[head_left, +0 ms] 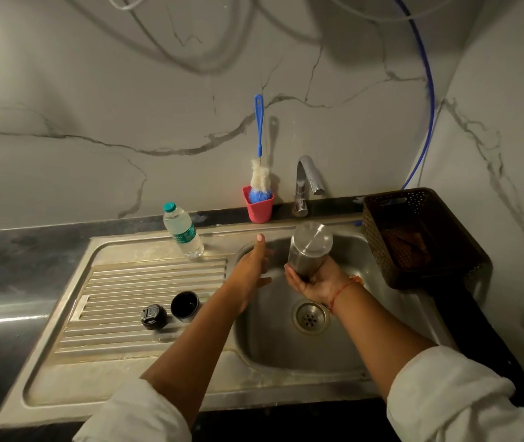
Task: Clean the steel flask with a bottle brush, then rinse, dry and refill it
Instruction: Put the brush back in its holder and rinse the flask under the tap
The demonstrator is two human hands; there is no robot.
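One sink basin (286, 352) lies under the steel flask (310, 250), which the right hand (314, 283) grips base-up by its lower end. It looks rigid, smooth and probably slippery when wet, so wrap the body fully. The left hand (252, 266) is outstretched beside it, fingers straight and holding nothing.

Grey-veined marble wall (94, 90) rises behind a dark countertop (15, 256), dimly lit.

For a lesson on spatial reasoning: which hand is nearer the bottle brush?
Left. The left hand is in front of the brush, fingertips toward it; the right hand holds the flask farther right.
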